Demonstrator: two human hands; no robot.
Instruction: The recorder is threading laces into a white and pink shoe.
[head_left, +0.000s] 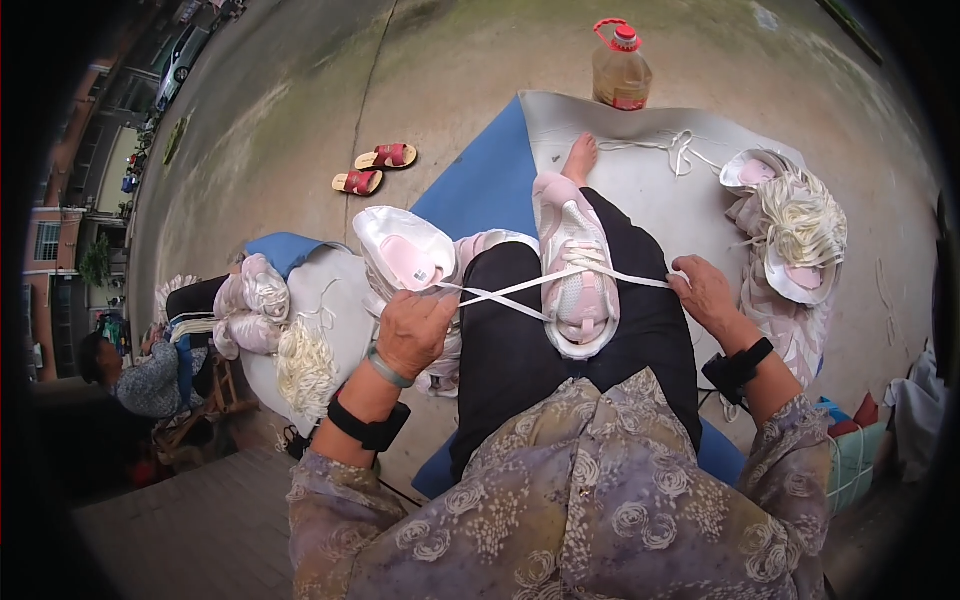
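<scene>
A pink and white sneaker [580, 300] rests on my dark-trousered lap, its toe pointing away from me. White shoelace [622, 277] runs through its upper eyelets and stretches out to both sides. My left hand [413, 328] is closed on lace on the left, where two strands spread toward the shoe. My right hand [704, 293] pinches the lace pulled out to the right. Just beyond my left hand, a stack of pale shoe pieces [405, 248] leans by my knee. What lies inside each fist is hidden.
At right, a bundle of cream laces [805, 215] lies on more pink and white shoes [775, 335]. An oil jug [622, 72] stands beyond the mat [690, 190]. Red slippers [385, 157] lie on the concrete. At left, another person [150, 375] sits near shoes and laces [305, 365].
</scene>
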